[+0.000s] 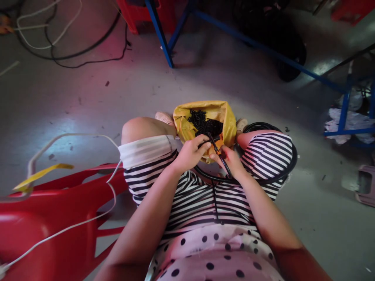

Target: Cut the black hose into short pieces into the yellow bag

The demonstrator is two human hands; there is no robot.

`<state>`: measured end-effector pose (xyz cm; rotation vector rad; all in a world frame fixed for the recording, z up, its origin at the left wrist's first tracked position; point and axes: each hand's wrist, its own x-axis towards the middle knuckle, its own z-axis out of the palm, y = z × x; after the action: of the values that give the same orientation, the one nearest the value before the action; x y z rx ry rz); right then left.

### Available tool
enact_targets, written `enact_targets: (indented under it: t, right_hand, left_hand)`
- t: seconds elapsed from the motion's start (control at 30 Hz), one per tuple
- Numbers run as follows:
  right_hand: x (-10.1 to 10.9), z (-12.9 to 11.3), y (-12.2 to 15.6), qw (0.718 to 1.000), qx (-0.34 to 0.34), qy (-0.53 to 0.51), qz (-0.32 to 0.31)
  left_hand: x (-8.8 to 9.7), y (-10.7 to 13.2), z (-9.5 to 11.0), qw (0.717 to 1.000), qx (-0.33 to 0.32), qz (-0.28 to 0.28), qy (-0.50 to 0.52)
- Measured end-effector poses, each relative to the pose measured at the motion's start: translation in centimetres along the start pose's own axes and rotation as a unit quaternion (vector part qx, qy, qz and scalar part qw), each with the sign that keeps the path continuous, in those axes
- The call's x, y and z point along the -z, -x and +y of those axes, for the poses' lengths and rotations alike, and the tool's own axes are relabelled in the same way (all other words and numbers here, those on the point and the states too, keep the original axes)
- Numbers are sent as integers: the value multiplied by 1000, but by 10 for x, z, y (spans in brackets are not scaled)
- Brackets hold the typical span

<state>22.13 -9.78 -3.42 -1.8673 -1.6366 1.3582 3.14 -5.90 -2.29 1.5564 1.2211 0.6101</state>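
Observation:
My left hand [195, 151] is closed, with finger and thumb pinching a black corrugated tube [205, 175] near its end, over the mouth of a yellow bag [181, 113]. My right hand [231, 159] is wrapped round a black-and-orange hand cutter [225, 166], its jaws at the tube beside my left fingertips. Whether the jaws touch the tube, I cannot tell. Inside the bag lie several short black tube pieces [199, 119]. From my hands the long tube loops across my lap and round my right knee.
A red plastic chair [38, 226] stands close on the left, with a white cable [73, 225] hanging across it. Ahead are a blue metal frame [164, 35] and a red stool [137, 13]. Cables [96, 47] lie on the floor at upper left.

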Motion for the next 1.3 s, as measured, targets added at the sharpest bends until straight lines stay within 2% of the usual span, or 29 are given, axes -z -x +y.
enact_targets:
  t: [0.2, 0.4, 0.5, 0.83, 1.1, 1.3]
  right_hand:
    - [2, -2, 0, 1000, -12, -5, 10]
    - [8, -9, 1, 998, 7, -40, -48]
    - [7, -7, 1, 999, 4, -29, -38]
    - [3, -1, -3, 1000, -27, -15, -2]
    - [3, -5, -4, 999, -33, -8, 19]
    - [2, -5, -4, 998, -46, -26, 34]
  left_hand:
    - [0, 0, 0, 1000, 2, -3, -3]
    - [-5, 1, -7, 998, 7, -62, 0]
    - [-5, 2, -8, 998, 6, -69, 9]
    - [-3, 1, -4, 999, 20, -24, 26]
    - [-5, 4, -4, 987, 81, -14, 140]
    - [-7, 6, -7, 973, 101, 3, 208]
